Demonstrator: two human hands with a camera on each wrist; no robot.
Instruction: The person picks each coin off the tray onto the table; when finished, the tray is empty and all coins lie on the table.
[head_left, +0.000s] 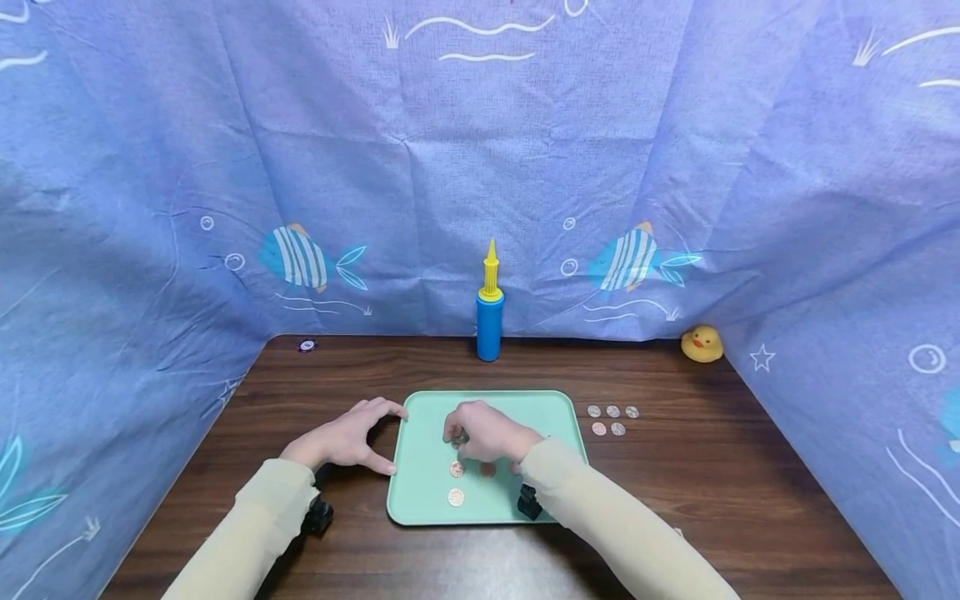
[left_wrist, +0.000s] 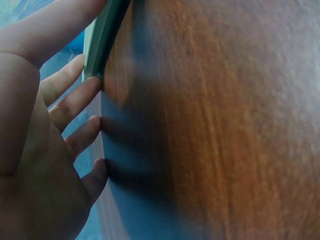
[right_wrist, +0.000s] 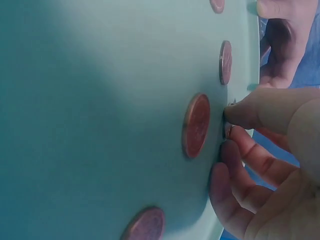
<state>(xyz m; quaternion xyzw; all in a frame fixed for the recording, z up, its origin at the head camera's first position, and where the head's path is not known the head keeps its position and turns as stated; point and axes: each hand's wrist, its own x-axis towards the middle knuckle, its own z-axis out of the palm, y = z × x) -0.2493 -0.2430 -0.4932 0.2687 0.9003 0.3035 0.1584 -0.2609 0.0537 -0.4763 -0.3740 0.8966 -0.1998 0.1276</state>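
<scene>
A light green tray lies on the wooden table with several coins inside. My left hand is at the tray's left side, thumb and index fingertip against the rim and the other fingers spread, as the left wrist view shows. Over the tray's middle, my right hand pinches a silver coin between thumb and fingers, low at the tray surface. Nearby in the tray lie a copper coin, a pale coin and another copper coin. The right hand partly hides other coins.
Right of the tray, several coins lie in two rows on the table. Behind the tray stands a blue and yellow hand pump. A yellow rubber duck sits at the back right corner, a poker chip at the back left.
</scene>
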